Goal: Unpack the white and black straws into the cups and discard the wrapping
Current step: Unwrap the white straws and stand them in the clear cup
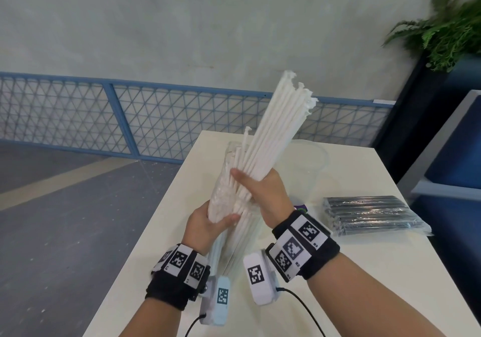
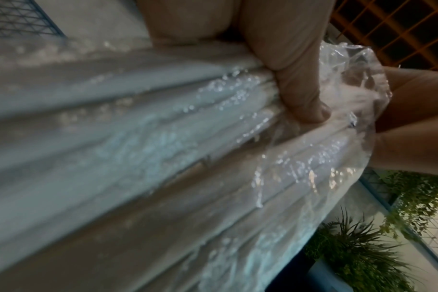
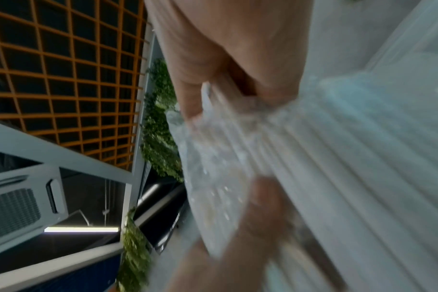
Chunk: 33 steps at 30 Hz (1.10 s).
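A bundle of white straws (image 1: 276,125) stands up out of a clear plastic wrapping (image 1: 221,193), held above the table. My right hand (image 1: 260,188) grips the bare straws near their middle, its fingers curled round them (image 3: 338,168). Lower down, my left hand (image 1: 208,222) grips the wrapping with straws inside, thumb pressed on the crinkled film (image 2: 338,118). A pack of black straws (image 1: 372,214) lies flat in its clear wrapping on the table to the right. A clear cup (image 1: 312,170) stands behind my right hand, partly hidden by it.
The white table (image 1: 338,284) runs forward under my arms, its left edge dropping to a grey floor. A blue mesh fence (image 1: 104,118) stands behind. A blue seat (image 1: 455,167) and a potted fern (image 1: 447,32) are at the right.
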Motion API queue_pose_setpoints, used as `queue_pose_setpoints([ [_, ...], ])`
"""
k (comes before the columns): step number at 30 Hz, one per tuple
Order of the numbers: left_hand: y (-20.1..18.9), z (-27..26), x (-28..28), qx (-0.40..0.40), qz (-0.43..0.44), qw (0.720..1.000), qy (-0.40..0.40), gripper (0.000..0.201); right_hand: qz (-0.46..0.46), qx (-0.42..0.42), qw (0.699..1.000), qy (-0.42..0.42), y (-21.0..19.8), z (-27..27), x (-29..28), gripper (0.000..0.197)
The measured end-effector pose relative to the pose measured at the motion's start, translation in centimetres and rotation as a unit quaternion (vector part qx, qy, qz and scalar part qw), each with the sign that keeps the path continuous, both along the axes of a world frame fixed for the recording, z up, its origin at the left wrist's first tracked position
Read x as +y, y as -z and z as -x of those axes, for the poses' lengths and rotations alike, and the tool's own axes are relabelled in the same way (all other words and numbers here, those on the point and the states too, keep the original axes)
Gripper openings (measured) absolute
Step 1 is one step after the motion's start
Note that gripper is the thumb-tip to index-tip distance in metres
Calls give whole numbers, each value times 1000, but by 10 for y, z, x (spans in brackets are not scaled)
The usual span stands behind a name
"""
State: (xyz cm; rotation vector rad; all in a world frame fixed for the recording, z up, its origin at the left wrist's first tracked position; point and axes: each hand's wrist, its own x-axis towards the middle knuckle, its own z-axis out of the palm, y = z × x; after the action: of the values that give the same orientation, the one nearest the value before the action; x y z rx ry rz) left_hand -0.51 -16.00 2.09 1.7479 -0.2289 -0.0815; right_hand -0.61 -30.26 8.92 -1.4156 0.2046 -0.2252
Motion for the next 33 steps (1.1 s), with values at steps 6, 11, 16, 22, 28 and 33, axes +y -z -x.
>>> queue_pose_setpoints([
  [6,-6,1,-2,18,7,1000,-19,21,-46,-11,998,36,-12,-9,-4,31],
  [11,-7,-1,3,22,24,999,-38,21,-67,-51,994,73,-40,-22,-20,14],
  [16,-12,-2,7,13,-2,998,-66,15,-78,-73,990,97,-59,-28,-35,11],
  [22,-20,-7,15,13,-9,992,-128,15,-76,-127,977,155,-77,-37,-59,5],
  [28,-17,-20,15,12,-34,988,-153,17,-66,-110,964,233,-65,-43,-67,15],
  [33,-13,-26,17,24,-30,981,-188,14,-35,-129,948,290,-62,-48,-81,20],
])
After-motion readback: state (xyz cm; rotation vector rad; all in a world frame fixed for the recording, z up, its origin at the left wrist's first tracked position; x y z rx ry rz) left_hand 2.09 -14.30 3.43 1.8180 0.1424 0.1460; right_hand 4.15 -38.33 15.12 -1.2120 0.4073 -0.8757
